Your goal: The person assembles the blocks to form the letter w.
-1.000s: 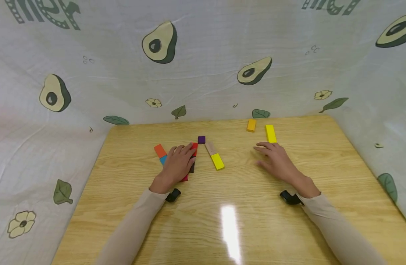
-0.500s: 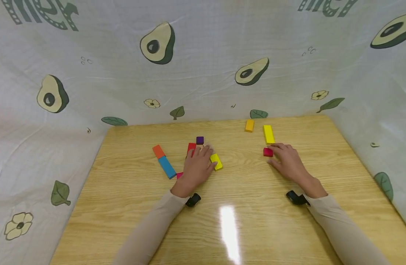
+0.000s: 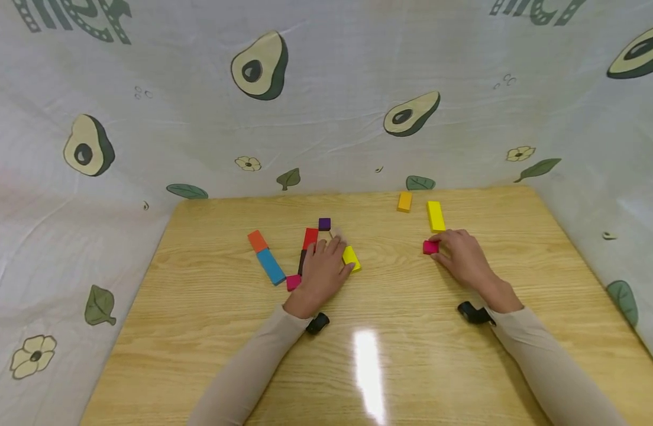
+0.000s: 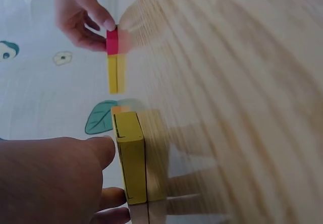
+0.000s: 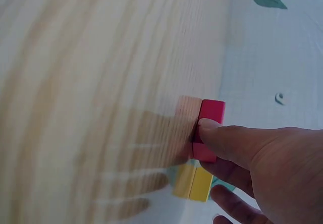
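My right hand (image 3: 464, 260) pinches a small pinkish-red block (image 3: 430, 248) between thumb and fingers, just in front of a long yellow block (image 3: 435, 216). In the right wrist view, the thumb lies on the pinkish-red block (image 5: 212, 111). My left hand (image 3: 322, 275) is spread low over the blocks left of centre. Its thumb is beside a yellow block (image 3: 352, 259), and its fingers partly cover a pale wooden block (image 3: 337, 234). Left of that hand are a red block (image 3: 310, 238) and a black block (image 3: 302, 261), the latter partly hidden.
An orange-red block (image 3: 258, 241) and a blue block (image 3: 271, 267) form a slanted line, with a pink block (image 3: 293, 283) at its near end. A purple block (image 3: 325, 224) lies behind the left hand. Farther back is an orange block (image 3: 404, 202). A patterned cloth (image 3: 326, 118) encloses the wooden table (image 3: 411, 355).
My left hand has moved right, from over the red and black blocks to the pale and yellow ones. A pinkish-red block now shows in my right hand's fingers, just before the long yellow block.
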The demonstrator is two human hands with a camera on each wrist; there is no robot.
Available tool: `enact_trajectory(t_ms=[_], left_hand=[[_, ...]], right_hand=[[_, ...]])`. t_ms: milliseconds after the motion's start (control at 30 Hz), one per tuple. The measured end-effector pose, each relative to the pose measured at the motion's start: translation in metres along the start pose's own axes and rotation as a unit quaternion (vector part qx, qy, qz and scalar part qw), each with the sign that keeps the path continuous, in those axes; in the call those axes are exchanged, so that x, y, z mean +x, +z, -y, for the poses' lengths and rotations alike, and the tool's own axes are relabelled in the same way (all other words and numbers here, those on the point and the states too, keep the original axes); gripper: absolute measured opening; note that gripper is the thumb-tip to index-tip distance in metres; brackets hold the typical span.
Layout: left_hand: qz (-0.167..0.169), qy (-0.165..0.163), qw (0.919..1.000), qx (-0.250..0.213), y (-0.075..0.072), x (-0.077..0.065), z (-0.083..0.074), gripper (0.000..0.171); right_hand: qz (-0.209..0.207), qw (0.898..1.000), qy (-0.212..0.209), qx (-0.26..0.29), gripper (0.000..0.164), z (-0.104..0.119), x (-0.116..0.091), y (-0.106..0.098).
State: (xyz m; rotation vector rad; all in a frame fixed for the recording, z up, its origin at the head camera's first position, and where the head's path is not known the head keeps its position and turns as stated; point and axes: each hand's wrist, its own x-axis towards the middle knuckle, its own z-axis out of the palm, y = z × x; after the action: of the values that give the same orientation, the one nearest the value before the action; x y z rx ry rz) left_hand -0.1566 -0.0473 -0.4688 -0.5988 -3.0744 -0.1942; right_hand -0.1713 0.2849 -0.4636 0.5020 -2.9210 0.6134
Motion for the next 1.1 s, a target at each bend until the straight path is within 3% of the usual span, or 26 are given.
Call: enact_trajectory(t_ms=[200,467,667,1100], left_hand=[[-0.009,0.002,0.9995,0.029,0.001,-0.001,-0.001,0.059],[0.000,-0.011,0.9986,0.052,0.000,-0.002,-0.006,0.059],[0.002,-0.014,0.9973,0.072,0.003,-0.001,-0.006,0.059],[-0.001,-0.011,0.9961,0.088,0.002,-0.002,-0.006,0.061]], right_hand=[[-0.003,0.999,-0.035,0.014,0.031,0.020,0.002,0.010],[-0.004,0.995,-0.092,0.036,0.029,0.065,-0.001,0.025],[0.014,0.994,-0.104,0.039,0.030,0.092,0.001,0.034],[0.041,0.992,-0.113,0.021,0.031,0.109,0.005,0.046]])
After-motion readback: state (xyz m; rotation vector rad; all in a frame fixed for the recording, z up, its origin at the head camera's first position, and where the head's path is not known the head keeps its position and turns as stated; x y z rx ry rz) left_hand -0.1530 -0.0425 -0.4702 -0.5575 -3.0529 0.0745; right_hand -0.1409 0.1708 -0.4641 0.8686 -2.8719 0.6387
